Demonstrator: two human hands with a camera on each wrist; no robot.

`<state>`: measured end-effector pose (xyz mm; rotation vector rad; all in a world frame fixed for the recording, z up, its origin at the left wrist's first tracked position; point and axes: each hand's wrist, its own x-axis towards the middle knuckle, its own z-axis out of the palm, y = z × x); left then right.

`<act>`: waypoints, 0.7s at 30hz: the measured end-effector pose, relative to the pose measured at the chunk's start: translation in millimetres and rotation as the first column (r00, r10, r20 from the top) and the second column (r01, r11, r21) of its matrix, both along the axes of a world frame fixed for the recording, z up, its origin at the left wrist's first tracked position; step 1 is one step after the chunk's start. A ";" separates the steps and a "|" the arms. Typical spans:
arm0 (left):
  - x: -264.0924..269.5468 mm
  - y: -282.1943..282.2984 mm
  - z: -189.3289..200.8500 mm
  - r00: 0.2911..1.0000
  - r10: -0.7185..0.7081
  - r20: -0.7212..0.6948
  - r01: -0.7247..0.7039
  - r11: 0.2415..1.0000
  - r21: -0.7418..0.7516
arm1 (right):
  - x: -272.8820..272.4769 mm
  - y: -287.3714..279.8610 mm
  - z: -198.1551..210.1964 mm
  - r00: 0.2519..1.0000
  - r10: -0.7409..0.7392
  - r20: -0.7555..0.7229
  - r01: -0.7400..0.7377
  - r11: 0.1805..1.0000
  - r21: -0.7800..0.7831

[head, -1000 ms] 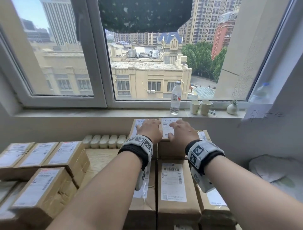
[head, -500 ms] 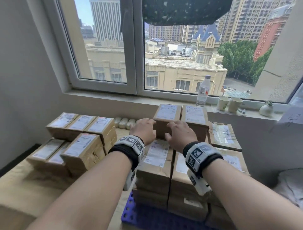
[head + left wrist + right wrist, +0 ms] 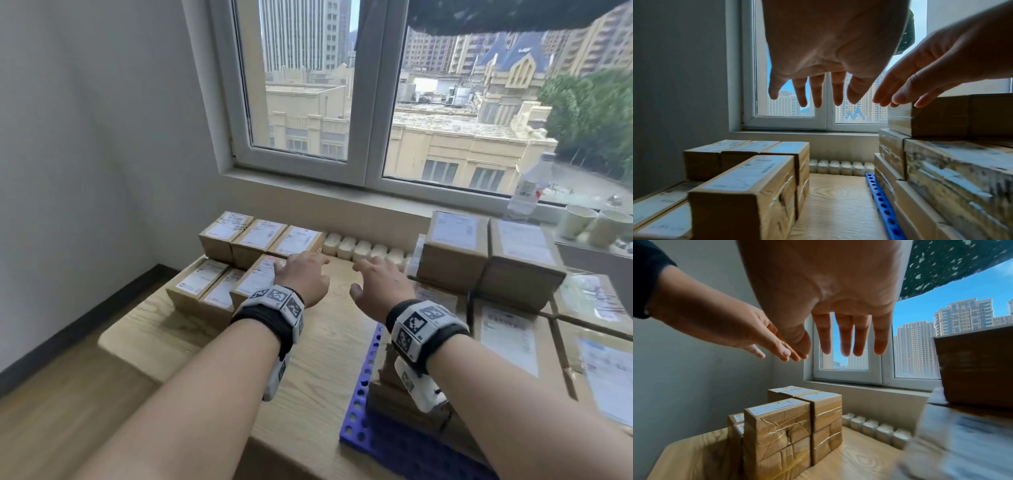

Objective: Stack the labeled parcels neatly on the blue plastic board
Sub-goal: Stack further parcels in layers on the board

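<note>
Both hands are empty, with fingers straight and spread. My left hand (image 3: 301, 274) hovers above the near right parcel (image 3: 255, 279) of the loose brown labelled parcels (image 3: 236, 240) on the left of the wooden table. My right hand (image 3: 380, 281) hangs beside it over bare tabletop. The stacked parcels (image 3: 486, 260) stand on the blue plastic board (image 3: 359, 411) at the right. In the left wrist view, the left hand (image 3: 812, 91) is in the air between the loose parcels (image 3: 748, 186) and the stack (image 3: 941, 162). The right hand (image 3: 849, 337) is well above the parcels (image 3: 781, 426).
The wooden table (image 3: 325, 342) reaches a wall on the left and the window sill behind. A row of white radiator ribs (image 3: 363, 246) lies at the table's back. A water bottle (image 3: 529, 192) and paper cups (image 3: 579, 221) stand on the sill at the right.
Both hands have left the top parcels of the stack and moved left over the table toward the loose parcels. The head view has swung left.
</note>
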<state>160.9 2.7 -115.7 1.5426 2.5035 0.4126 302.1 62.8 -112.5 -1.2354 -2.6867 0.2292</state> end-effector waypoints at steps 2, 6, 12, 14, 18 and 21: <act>-24.1 -13.1 0.3 1.000 0.005 -0.019 -0.005 1.000 -0.014 | -24.5 -11.5 -3.5 1.000 0.008 0.001 -0.008 1.000 -0.021; -74.4 -32.9 -6.1 1.000 0.027 -0.005 -0.027 0.999 -0.040 | -68.5 -31.8 -10.3 1.000 0.009 0.003 -0.008 0.999 -0.049; -140.5 -40.9 -23.0 0.999 -0.015 0.035 0.017 0.998 -0.058 | -120.1 -46.5 -26.0 0.997 -0.076 0.005 0.076 0.989 -0.125; -158.0 -40.5 -30.2 0.997 -0.040 0.059 0.045 0.996 -0.074 | -135.7 -48.4 -32.9 0.993 -0.116 0.006 0.115 0.980 -0.161; -186.0 -38.6 -47.1 0.990 -0.072 0.124 0.084 0.992 -0.093 | -162.1 -56.4 -50.9 0.981 -0.195 0.015 0.194 0.958 -0.211; -199.5 -32.6 -61.5 0.984 -0.079 0.161 0.096 0.990 -0.103 | -175.6 -59.8 -66.0 0.975 -0.221 0.030 0.222 0.945 -0.239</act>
